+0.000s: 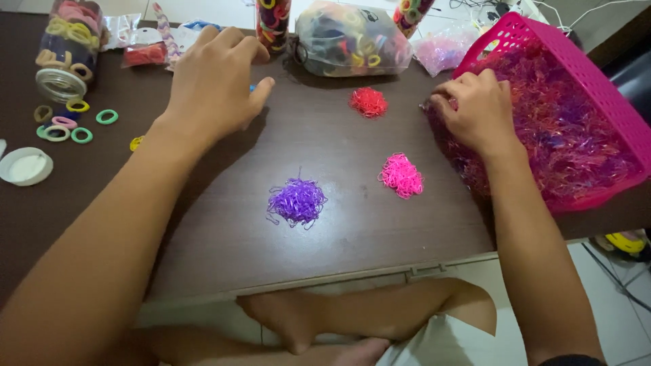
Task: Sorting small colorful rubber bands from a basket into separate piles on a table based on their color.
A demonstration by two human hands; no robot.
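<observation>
My left hand (213,85) lies palm down on the dark brown table (224,230), fingers loosely curled, a bit of blue showing under the fingertips. My right hand (478,112) pinches at the edge of a heap of mixed pink and purple tiny rubber bands (563,135) spilling from a tipped pink plastic basket (610,95). Three small sorted piles sit between my hands: a red pile (368,102), a pink pile (401,175) and a purple pile (296,200).
A tipped clear jar of hair ties (66,47) lies at far left with several loose rings (68,125) and a white lid (25,166). Bags and tubes of hair bands (349,37) line the back edge. My legs show below the table's front edge.
</observation>
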